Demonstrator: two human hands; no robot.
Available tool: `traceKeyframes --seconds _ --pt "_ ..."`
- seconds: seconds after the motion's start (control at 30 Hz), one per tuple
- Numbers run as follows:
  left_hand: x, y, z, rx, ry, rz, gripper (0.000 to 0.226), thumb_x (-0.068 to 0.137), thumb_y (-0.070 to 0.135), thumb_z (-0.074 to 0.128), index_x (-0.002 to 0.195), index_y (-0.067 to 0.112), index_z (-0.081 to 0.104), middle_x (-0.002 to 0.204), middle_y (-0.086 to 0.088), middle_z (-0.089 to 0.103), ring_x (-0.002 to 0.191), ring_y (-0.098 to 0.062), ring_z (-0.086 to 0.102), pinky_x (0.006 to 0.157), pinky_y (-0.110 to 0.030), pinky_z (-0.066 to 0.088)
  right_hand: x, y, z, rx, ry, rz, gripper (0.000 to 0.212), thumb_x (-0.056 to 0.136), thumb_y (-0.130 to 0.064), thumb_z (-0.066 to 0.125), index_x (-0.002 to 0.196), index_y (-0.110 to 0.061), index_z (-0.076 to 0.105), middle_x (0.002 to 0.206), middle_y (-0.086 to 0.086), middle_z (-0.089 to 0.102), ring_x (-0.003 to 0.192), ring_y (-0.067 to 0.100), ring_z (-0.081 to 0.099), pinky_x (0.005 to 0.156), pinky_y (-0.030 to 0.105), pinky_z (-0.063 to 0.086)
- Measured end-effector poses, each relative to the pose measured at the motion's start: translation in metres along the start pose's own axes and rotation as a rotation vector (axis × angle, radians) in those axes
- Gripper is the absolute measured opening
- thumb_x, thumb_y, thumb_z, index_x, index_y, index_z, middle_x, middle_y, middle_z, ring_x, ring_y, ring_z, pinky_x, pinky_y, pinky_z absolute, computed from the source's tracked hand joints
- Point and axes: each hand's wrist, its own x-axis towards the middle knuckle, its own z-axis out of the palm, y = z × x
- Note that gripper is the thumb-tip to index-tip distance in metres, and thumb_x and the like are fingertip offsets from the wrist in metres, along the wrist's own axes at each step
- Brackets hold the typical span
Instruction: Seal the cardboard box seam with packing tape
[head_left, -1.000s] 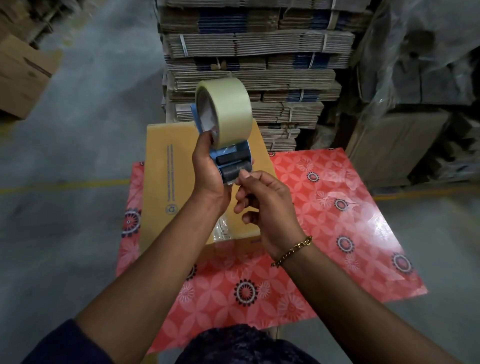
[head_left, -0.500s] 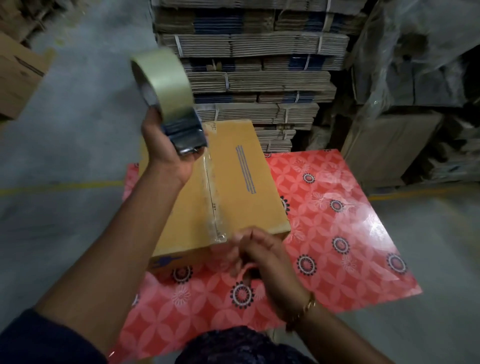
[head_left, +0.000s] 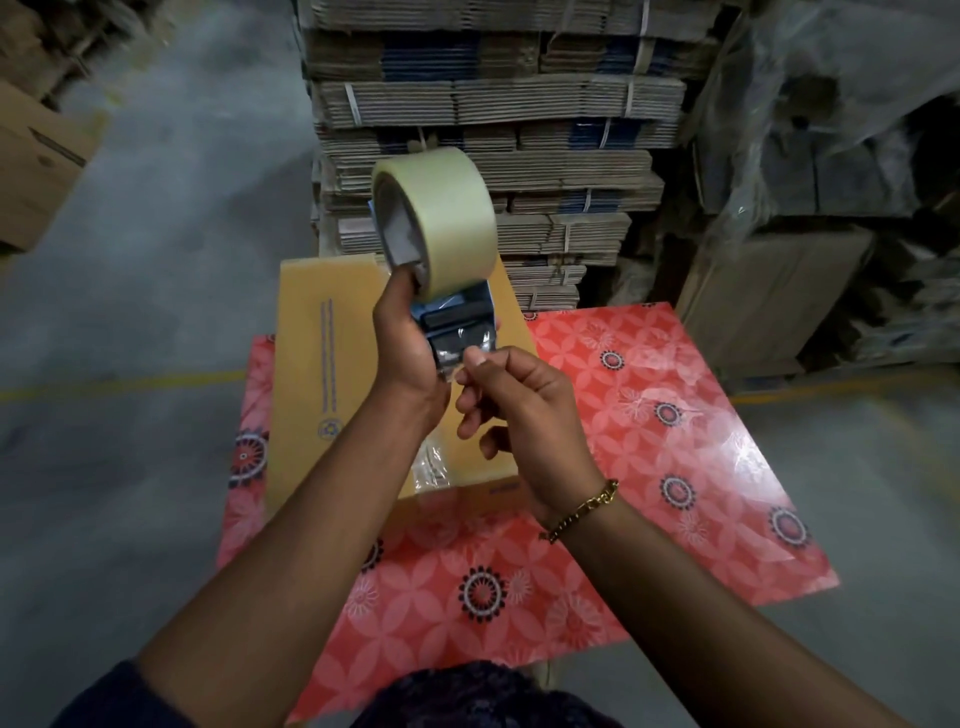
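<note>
A flat brown cardboard box (head_left: 322, 374) lies on a red flowered table (head_left: 649, 441), a strip of clear tape (head_left: 431, 467) along its middle seam near the front edge. Above the box, my left hand (head_left: 402, 338) grips a blue tape dispenser (head_left: 457, 317) carrying a big roll of pale packing tape (head_left: 436, 218). My right hand (head_left: 519, 410) is just below the dispenser, its thumb and forefinger pinching the loose tape end at the dispenser's mouth. The arms hide much of the seam.
Tall stacks of bundled flat cartons (head_left: 493, 130) stand just behind the table. Plastic-wrapped boxes (head_left: 831, 156) fill the right side. Another carton (head_left: 36, 166) sits on the grey floor at the far left.
Half a second ago my left hand held the dispenser out to the upper left and my right hand pressed tape at the box's front edge. Both now meet above the box.
</note>
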Motion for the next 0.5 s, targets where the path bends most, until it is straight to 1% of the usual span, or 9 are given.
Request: traceKeyframes --seconds 0.03,0.1,0.17,0.27,0.37,0.5 --pt "0.001 0.000 0.000 -0.009 0.001 -0.001 0.054 0.082 0.045 0.044 0.102 -0.001 0.062 0.075 -0.014 0.064 0.061 -0.030 0.063 0.054 -0.028 0.050 -0.001 0.000 0.000 0.003 -0.003 -0.008 0.031 0.097 -0.023 0.060 0.087 0.006 0.062 0.060 0.000 0.061 0.048 0.012 0.054 0.043 0.024 0.032" --pt "0.002 0.000 0.000 -0.035 0.014 -0.022 0.055 0.078 0.046 0.048 0.104 -0.001 0.060 0.076 -0.014 0.062 0.060 -0.031 0.061 0.054 -0.029 0.050 -0.003 0.000 -0.001 0.004 0.000 -0.009 0.025 0.097 -0.022 0.061 0.086 0.000 0.063 0.059 0.001 0.060 0.047 0.011 0.053 0.042 0.024 0.031" --pt "0.004 -0.001 0.001 -0.045 0.005 -0.049 0.051 0.077 0.045 0.050 0.098 0.000 0.062 0.074 -0.013 0.062 0.058 -0.030 0.061 0.053 -0.029 0.050 -0.006 0.001 -0.001 0.015 0.009 0.002 0.023 0.097 -0.023 0.061 0.084 -0.004 0.063 0.058 0.001 0.060 0.047 0.011 0.053 0.041 0.023 0.031" --pt "0.007 0.001 0.003 -0.065 -0.006 -0.034 0.043 0.084 0.043 0.049 0.095 0.004 0.064 0.074 -0.012 0.062 0.059 -0.028 0.060 0.053 -0.029 0.050 -0.013 0.005 -0.003 0.039 0.015 0.026 0.023 0.097 -0.023 0.060 0.081 -0.007 0.062 0.058 0.001 0.058 0.046 0.010 0.052 0.039 0.021 0.030" --pt "0.012 0.003 0.000 -0.064 0.022 -0.024 0.043 0.092 0.043 0.043 0.096 0.006 0.065 0.075 -0.010 0.062 0.060 -0.027 0.061 0.054 -0.029 0.050 -0.023 0.011 -0.008 0.050 0.011 0.040 0.024 0.097 -0.024 0.061 0.076 -0.012 0.062 0.059 0.001 0.058 0.046 0.010 0.053 0.039 0.021 0.030" --pt "0.011 -0.010 0.000 0.017 -0.001 -0.125 0.047 0.091 0.046 0.043 0.095 0.006 0.067 0.074 -0.010 0.066 0.057 -0.026 0.064 0.052 -0.027 0.050 -0.030 0.025 -0.015 0.060 0.033 0.066 0.022 0.096 -0.026 0.061 0.082 -0.009 0.064 0.060 0.001 0.059 0.046 0.011 0.051 0.041 0.023 0.029"
